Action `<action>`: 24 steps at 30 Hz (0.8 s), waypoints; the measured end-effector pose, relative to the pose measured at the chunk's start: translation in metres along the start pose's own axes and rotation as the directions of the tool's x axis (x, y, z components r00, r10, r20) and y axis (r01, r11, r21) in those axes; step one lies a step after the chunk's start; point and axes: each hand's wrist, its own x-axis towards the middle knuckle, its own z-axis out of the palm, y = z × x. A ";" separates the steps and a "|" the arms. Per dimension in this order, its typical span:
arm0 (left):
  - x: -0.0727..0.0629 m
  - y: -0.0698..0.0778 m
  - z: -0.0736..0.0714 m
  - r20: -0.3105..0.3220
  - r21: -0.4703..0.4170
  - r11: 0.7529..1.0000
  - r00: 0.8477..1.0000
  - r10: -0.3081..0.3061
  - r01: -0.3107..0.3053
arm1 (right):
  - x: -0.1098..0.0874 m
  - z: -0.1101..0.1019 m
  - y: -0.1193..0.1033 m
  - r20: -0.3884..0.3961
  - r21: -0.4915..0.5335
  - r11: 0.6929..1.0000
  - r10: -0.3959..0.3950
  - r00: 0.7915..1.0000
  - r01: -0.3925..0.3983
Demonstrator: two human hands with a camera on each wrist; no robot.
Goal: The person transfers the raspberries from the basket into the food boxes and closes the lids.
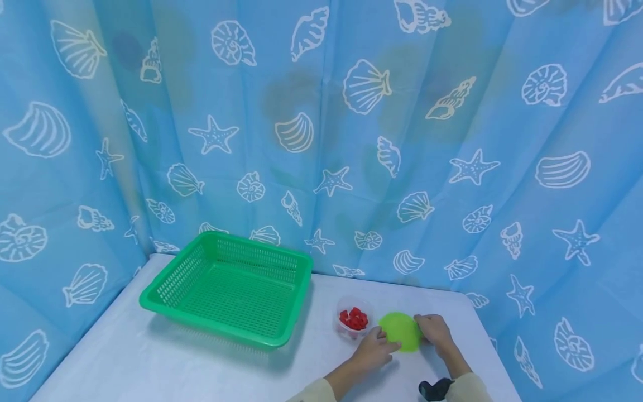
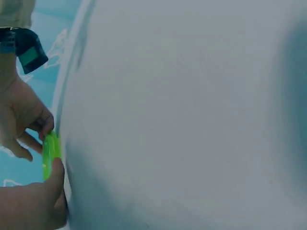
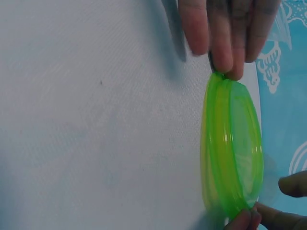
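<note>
A round, see-through yellow-green lid (image 1: 399, 330) is on the right side of the table, tilted on edge in the right wrist view. My left hand (image 1: 373, 352) pinches its near left edge; in the left wrist view the thumb (image 2: 56, 175) lies along the rim. On the opposite side, my right hand (image 1: 435, 330) grips the right edge with its fingertips. Just left of the lid stands a small clear plastic tub (image 1: 344, 329) with several red pieces (image 1: 354, 319) inside. The exact shape of those pieces is too small to tell.
A large green perforated basket (image 1: 226, 332) sits left of the tub on the white-covered table (image 1: 166, 363). Behind the table hangs a blue curtain (image 1: 321, 139) printed with shells and starfish. A black device (image 1: 435, 389) is strapped to my right wrist.
</note>
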 end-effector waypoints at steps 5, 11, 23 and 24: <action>0.002 0.001 -0.001 0.061 -0.373 0.927 0.998 -0.020 0.041 | 0.000 -0.002 0.005 0.045 -0.047 0.997 -0.063 0.997 0.065; -0.001 0.001 0.003 0.114 -0.423 0.906 0.993 0.017 0.033 | -0.001 -0.008 0.012 0.041 -0.044 0.995 -0.093 0.995 0.095; -0.006 0.011 0.019 0.061 -0.413 0.903 0.993 -0.101 0.117 | 0.000 -0.020 0.012 0.067 0.019 0.990 -0.138 0.988 0.137; -0.006 0.010 0.019 0.059 -0.419 0.901 0.993 -0.098 0.114 | 0.001 -0.021 0.014 0.073 0.021 0.989 -0.145 0.987 0.143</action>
